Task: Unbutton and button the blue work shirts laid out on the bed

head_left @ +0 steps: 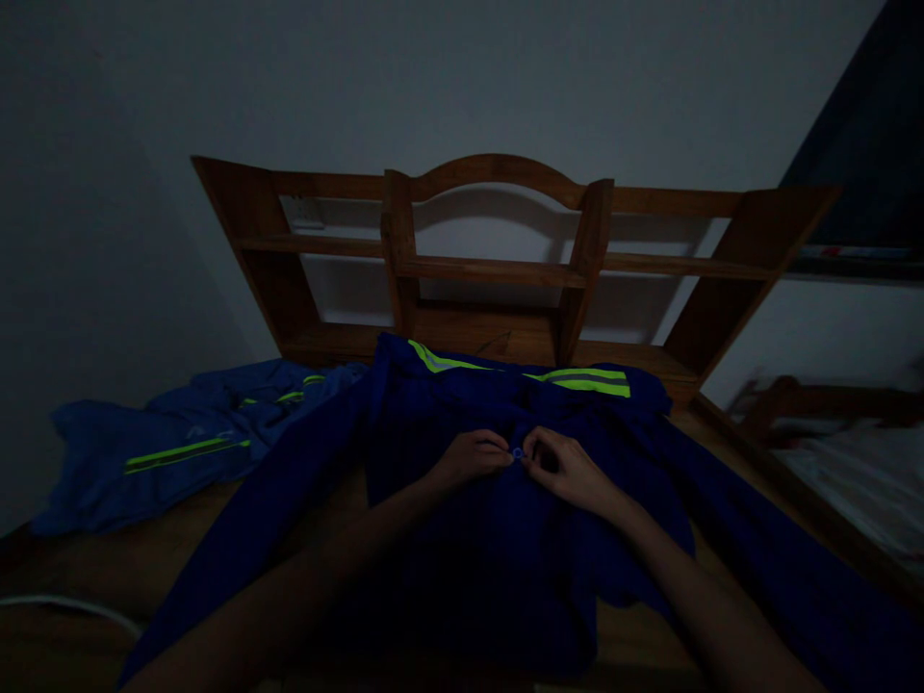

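Note:
A dark blue work jacket (448, 539) with yellow-green reflective strips lies spread out in front of me, its sleeves reaching to both sides. Over the middle of its front, my left hand (473, 456) is closed in a pinch on the cloth. My right hand (567, 467) also pinches the cloth, just to the right of it, thumb and forefinger curled together. Between the fingertips shows a small pale ring-shaped button (517, 453). The dim light hides the exact grip of the fingertips.
The jacket lies on a wooden desktop (642, 640). Behind stands a wooden shelf unit (498, 272) against the wall. Another blue garment with yellow-green strips (166, 443) lies at the left. A white cable (72, 603) runs along the lower left, and a bed (859, 472) is at the right.

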Tool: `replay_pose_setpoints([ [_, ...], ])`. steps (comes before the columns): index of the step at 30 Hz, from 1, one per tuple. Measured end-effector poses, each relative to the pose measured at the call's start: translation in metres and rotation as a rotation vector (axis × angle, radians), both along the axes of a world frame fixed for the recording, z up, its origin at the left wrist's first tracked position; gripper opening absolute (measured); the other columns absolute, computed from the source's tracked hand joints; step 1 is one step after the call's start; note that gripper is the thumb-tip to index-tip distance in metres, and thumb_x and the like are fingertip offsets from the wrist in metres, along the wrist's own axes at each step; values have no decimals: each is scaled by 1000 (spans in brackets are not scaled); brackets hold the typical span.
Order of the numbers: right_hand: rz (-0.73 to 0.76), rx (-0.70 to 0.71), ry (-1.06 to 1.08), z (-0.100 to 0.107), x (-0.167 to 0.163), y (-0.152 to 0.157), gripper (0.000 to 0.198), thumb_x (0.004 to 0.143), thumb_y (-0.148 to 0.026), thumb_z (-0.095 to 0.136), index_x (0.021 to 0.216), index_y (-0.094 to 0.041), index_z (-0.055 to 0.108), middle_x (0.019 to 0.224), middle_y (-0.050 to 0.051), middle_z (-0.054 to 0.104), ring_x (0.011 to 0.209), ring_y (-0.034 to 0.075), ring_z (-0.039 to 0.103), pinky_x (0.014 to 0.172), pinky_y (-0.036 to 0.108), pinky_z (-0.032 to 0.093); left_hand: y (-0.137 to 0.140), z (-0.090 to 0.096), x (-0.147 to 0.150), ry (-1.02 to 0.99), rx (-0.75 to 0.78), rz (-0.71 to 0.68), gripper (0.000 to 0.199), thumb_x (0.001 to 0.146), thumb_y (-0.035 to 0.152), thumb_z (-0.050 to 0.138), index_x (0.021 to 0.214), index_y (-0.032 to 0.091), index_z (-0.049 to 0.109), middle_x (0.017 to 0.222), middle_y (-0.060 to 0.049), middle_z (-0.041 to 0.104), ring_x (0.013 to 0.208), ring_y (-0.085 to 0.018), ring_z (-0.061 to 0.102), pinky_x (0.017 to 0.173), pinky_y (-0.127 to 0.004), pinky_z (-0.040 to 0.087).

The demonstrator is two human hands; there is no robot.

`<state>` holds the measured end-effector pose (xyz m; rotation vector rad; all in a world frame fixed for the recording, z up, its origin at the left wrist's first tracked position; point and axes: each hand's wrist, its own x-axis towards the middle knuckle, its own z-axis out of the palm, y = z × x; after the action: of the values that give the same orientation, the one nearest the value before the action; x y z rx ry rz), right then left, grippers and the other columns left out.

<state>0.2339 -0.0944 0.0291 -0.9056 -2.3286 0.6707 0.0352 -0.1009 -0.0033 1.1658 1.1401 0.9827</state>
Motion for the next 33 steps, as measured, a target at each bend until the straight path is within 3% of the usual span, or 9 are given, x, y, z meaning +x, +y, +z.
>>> replay_pose_setpoints([
  [5,7,12,13,1,0,-2,9,80,-18,51,89,-19,51,77,-3,55,62,9,53,57,20,38,-3,5,-1,141,135,8,29,56,31,74,79,17,64,70,0,69,63,-12,60,57,-19,42],
  [10,9,28,8,4,1,-2,10,80,-17,50,90,-19,53,77,-2,55,62,8,52,57,20,38,-6,9,-1,135,166,-20,30,57,30,74,81,16,62,73,0,69,66,-13,61,60,-19,43],
  [19,35,82,14,7,2,-2,17,82,-15,48,95,-21,57,86,-1,58,69,9,54,65,21,42,-4,4,-1,159,212,-31,31,59,33,74,81,17,60,71,1,68,62,-11,59,57,-18,40],
  [33,73,101,47,-4,2,2,30,82,-23,54,112,-24,58,99,3,58,68,9,56,67,22,47,0,-7,1,170,340,-14,25,68,39,66,76,16,62,76,-2,68,73,-15,63,67,-21,44],
])
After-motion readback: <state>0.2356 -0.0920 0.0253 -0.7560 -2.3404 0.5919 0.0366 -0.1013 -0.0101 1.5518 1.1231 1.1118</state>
